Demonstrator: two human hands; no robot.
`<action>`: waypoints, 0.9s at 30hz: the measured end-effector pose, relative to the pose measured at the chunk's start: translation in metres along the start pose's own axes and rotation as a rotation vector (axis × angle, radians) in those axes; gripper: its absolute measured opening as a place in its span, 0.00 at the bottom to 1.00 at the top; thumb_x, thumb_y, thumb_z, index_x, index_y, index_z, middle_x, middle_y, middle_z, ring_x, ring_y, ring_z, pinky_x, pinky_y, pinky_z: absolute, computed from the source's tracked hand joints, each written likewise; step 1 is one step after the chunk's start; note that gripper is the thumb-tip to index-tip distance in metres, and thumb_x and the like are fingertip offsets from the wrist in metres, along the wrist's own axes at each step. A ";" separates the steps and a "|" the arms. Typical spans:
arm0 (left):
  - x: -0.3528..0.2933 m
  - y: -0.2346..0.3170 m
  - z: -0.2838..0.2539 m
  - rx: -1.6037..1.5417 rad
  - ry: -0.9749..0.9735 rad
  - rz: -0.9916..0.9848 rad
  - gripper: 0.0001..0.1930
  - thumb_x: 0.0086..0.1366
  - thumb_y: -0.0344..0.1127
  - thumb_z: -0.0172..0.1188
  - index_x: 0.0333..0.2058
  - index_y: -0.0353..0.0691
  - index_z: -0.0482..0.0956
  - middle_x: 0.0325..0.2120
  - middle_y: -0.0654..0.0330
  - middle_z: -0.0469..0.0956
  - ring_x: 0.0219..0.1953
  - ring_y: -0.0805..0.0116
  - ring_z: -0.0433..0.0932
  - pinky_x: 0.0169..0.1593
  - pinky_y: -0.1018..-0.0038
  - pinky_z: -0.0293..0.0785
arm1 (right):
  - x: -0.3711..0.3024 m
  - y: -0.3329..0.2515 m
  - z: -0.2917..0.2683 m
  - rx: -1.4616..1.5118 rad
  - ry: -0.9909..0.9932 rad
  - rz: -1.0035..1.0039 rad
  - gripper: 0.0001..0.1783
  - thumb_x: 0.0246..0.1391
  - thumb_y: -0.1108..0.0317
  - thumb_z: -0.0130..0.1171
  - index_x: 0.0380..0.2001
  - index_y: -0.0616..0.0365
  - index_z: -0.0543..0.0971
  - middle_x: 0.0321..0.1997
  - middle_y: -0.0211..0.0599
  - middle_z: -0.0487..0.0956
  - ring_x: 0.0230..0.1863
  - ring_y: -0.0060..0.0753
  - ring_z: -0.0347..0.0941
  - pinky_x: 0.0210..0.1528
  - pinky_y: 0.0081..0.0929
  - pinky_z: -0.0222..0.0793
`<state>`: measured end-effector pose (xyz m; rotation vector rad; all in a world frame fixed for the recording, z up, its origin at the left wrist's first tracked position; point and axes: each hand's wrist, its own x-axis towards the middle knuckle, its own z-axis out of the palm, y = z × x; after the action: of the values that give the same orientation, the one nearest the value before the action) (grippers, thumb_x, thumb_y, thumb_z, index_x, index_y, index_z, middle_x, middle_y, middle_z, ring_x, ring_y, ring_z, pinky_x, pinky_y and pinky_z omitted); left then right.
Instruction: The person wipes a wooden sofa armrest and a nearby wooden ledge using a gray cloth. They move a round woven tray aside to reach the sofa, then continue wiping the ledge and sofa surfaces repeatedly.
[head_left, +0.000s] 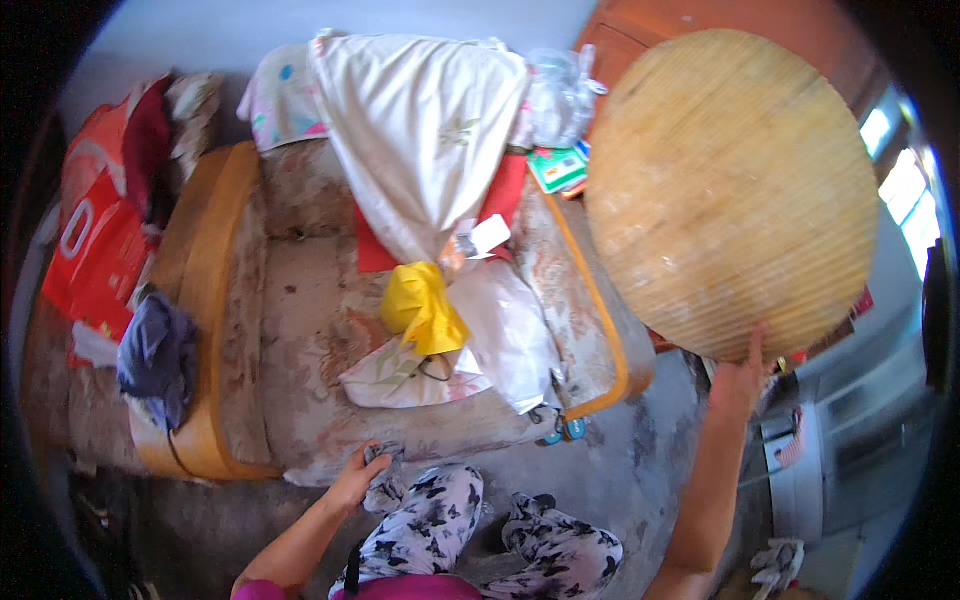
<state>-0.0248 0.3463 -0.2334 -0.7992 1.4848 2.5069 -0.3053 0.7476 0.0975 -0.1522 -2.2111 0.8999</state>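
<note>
My left hand (pixel 362 474) is closed round a crumpled grey cloth (pixel 386 488), just in front of the sofa seat and beside my knee. At the right, my right hand (pixel 742 376) grips the lower edge of a large round tan board (pixel 735 190) with fine parallel ribs. One finger lies on the board's face; the other fingers are partly hidden. The board is tilted up and covers much of what stands behind it. Pale marks dot its surface.
A floral sofa (pixel 310 290) with wooden arms carries a white cloth (pixel 420 130), a yellow cloth (pixel 425 310) and a clear plastic bag (pixel 505 325). Red bags (pixel 100 250) and a blue-grey garment (pixel 158 350) lie left. A white bin-like container (pixel 795 480) stands at right.
</note>
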 end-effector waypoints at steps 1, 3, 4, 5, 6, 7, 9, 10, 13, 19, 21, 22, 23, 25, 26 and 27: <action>-0.001 -0.008 -0.007 0.066 0.047 0.026 0.24 0.70 0.41 0.65 0.59 0.37 0.71 0.45 0.58 0.80 0.45 0.69 0.80 0.51 0.69 0.77 | -0.001 0.007 -0.003 -0.129 0.005 -0.071 0.34 0.69 0.56 0.59 0.72 0.57 0.65 0.74 0.61 0.58 0.72 0.49 0.62 0.71 0.45 0.63; -0.007 0.014 0.011 0.042 0.004 0.007 0.20 0.71 0.45 0.63 0.53 0.36 0.77 0.41 0.66 0.80 0.44 0.74 0.76 0.51 0.71 0.73 | -0.003 0.021 -0.011 -0.161 0.033 -0.140 0.35 0.67 0.53 0.61 0.72 0.55 0.65 0.75 0.61 0.56 0.72 0.50 0.62 0.72 0.46 0.63; -0.013 0.023 0.017 0.082 0.020 -0.019 0.20 0.71 0.46 0.62 0.52 0.36 0.78 0.39 0.67 0.80 0.42 0.73 0.76 0.50 0.70 0.74 | -0.005 0.025 -0.012 -0.053 0.040 -0.144 0.37 0.67 0.52 0.62 0.72 0.54 0.65 0.75 0.61 0.56 0.72 0.50 0.61 0.72 0.46 0.62; -0.016 0.020 0.015 0.180 0.032 0.018 0.21 0.71 0.48 0.62 0.51 0.35 0.79 0.38 0.65 0.81 0.41 0.71 0.77 0.48 0.69 0.74 | -0.003 0.029 -0.015 -0.018 0.036 -0.146 0.38 0.66 0.51 0.63 0.73 0.54 0.64 0.76 0.61 0.55 0.72 0.50 0.61 0.73 0.46 0.62; -0.009 0.019 0.012 0.286 0.032 0.072 0.22 0.70 0.49 0.62 0.49 0.35 0.79 0.36 0.63 0.82 0.39 0.68 0.79 0.47 0.67 0.75 | -0.004 0.017 -0.012 0.168 0.031 -0.118 0.40 0.66 0.50 0.63 0.73 0.54 0.62 0.76 0.60 0.55 0.72 0.50 0.61 0.73 0.46 0.61; -0.005 0.018 0.006 0.395 0.030 0.121 0.23 0.70 0.51 0.62 0.48 0.35 0.80 0.34 0.61 0.83 0.38 0.65 0.80 0.45 0.65 0.75 | -0.005 0.007 -0.007 0.354 0.021 -0.086 0.42 0.65 0.50 0.63 0.74 0.54 0.60 0.76 0.59 0.55 0.72 0.49 0.60 0.73 0.46 0.61; -0.005 0.038 0.010 0.749 0.114 0.158 0.23 0.69 0.54 0.61 0.46 0.37 0.80 0.32 0.58 0.83 0.36 0.63 0.80 0.44 0.64 0.75 | -0.015 -0.027 -0.002 0.982 -0.003 0.061 0.45 0.65 0.49 0.63 0.76 0.55 0.55 0.76 0.57 0.55 0.73 0.48 0.59 0.74 0.45 0.60; -0.008 0.043 0.008 0.927 0.162 0.169 0.24 0.69 0.56 0.61 0.45 0.38 0.80 0.31 0.56 0.83 0.35 0.61 0.80 0.44 0.64 0.76 | -0.016 -0.031 0.000 0.961 -0.040 0.078 0.49 0.65 0.48 0.63 0.76 0.56 0.50 0.77 0.51 0.56 0.74 0.45 0.57 0.74 0.46 0.59; 0.008 0.030 -0.012 0.799 0.174 0.171 0.26 0.66 0.58 0.61 0.43 0.36 0.82 0.28 0.44 0.81 0.33 0.46 0.81 0.40 0.57 0.75 | -0.016 -0.059 0.001 0.947 -0.135 0.163 0.49 0.64 0.47 0.64 0.76 0.57 0.52 0.77 0.46 0.56 0.74 0.44 0.57 0.75 0.47 0.58; 0.002 0.034 -0.005 0.807 0.178 0.274 0.24 0.66 0.55 0.62 0.42 0.36 0.82 0.26 0.49 0.81 0.29 0.53 0.81 0.37 0.61 0.75 | 0.019 -0.044 0.031 1.090 -0.337 0.063 0.41 0.68 0.53 0.60 0.75 0.55 0.54 0.76 0.43 0.62 0.74 0.43 0.60 0.74 0.50 0.58; 0.001 0.033 -0.008 0.771 0.172 0.265 0.23 0.66 0.54 0.62 0.41 0.37 0.82 0.26 0.49 0.81 0.29 0.54 0.80 0.37 0.62 0.75 | 0.019 -0.051 0.048 1.134 -0.434 0.070 0.40 0.69 0.54 0.59 0.75 0.53 0.55 0.75 0.41 0.63 0.73 0.42 0.61 0.73 0.51 0.58; 0.002 0.033 -0.009 0.746 0.165 0.263 0.22 0.67 0.53 0.62 0.41 0.37 0.82 0.26 0.50 0.81 0.29 0.55 0.80 0.36 0.62 0.74 | 0.015 -0.057 0.052 1.145 -0.498 0.096 0.38 0.69 0.57 0.58 0.75 0.50 0.56 0.75 0.39 0.64 0.72 0.42 0.63 0.73 0.52 0.59; 0.004 0.033 -0.010 0.722 0.160 0.263 0.21 0.67 0.53 0.62 0.40 0.37 0.82 0.26 0.50 0.80 0.29 0.55 0.80 0.36 0.63 0.74 | 0.010 -0.067 0.059 1.146 -0.486 0.081 0.37 0.70 0.57 0.58 0.75 0.50 0.56 0.75 0.39 0.64 0.72 0.42 0.63 0.73 0.52 0.59; 0.007 0.032 -0.012 0.756 0.153 0.277 0.19 0.67 0.51 0.63 0.40 0.38 0.81 0.27 0.50 0.81 0.29 0.56 0.80 0.36 0.64 0.74 | 0.001 -0.083 0.069 1.144 -0.450 0.058 0.37 0.70 0.57 0.58 0.75 0.51 0.56 0.75 0.40 0.64 0.72 0.42 0.63 0.73 0.51 0.59; 0.008 0.030 -0.014 0.770 0.156 0.282 0.18 0.67 0.50 0.63 0.39 0.38 0.81 0.27 0.50 0.81 0.29 0.57 0.80 0.37 0.64 0.74 | -0.005 -0.096 0.073 1.122 -0.456 0.106 0.38 0.70 0.57 0.58 0.76 0.50 0.55 0.76 0.40 0.63 0.73 0.42 0.61 0.74 0.51 0.58; 0.008 0.028 -0.014 0.744 0.159 0.296 0.18 0.66 0.50 0.63 0.39 0.38 0.81 0.27 0.50 0.80 0.29 0.57 0.79 0.36 0.64 0.74 | -0.005 -0.098 0.076 1.125 -0.463 0.065 0.38 0.70 0.57 0.58 0.76 0.50 0.54 0.76 0.40 0.62 0.74 0.42 0.60 0.74 0.51 0.57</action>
<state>-0.0365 0.3192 -0.2211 -0.6757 2.4998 1.8014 -0.3373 0.6301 0.1211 0.5647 -1.7342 2.2204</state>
